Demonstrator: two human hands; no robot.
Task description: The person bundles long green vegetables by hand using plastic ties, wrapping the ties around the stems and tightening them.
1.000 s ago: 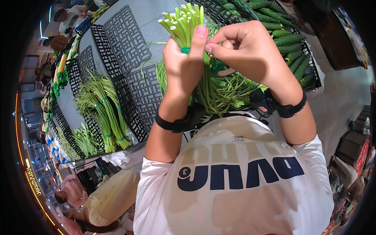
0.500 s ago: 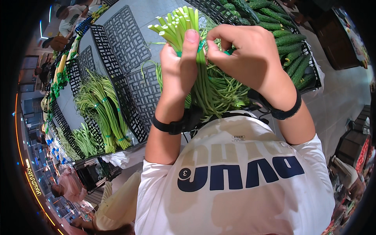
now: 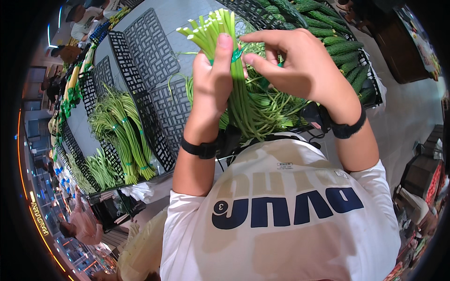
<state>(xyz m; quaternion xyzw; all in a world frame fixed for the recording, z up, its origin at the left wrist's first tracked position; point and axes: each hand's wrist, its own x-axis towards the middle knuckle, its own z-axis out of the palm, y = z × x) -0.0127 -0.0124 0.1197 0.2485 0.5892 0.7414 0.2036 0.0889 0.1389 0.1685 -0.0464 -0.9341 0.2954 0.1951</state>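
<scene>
My left hand (image 3: pixel 211 77) is closed around a bundle of garlic scapes (image 3: pixel 240 96), thumb along the front. Their pale cut ends point away from me, and the thin tips hang toward my shirt. A shiny green tie (image 3: pixel 236 55) goes around the stems just beside my left thumb. To its right is my right hand (image 3: pixel 300 61), index finger and thumb apart near the tie. Its other fingers are curled on green tie strip (image 3: pixel 280 63), which shows partly between them; the rest is hidden by the hand.
Loose garlic scapes (image 3: pixel 276 105) lie in the crate beneath my hands. Tied bundles (image 3: pixel 126 136) fill a black crate (image 3: pixel 150 112) on the left. Bumpy green bitter gourds (image 3: pixel 344 49) are heaped at the far right. A person in pink (image 3: pixel 86 222) is at lower left.
My right thumb and index finger have parted and come away from the tie, uncovering more of it. The left hand keeps its hold on the bundle, barely shifted left.
</scene>
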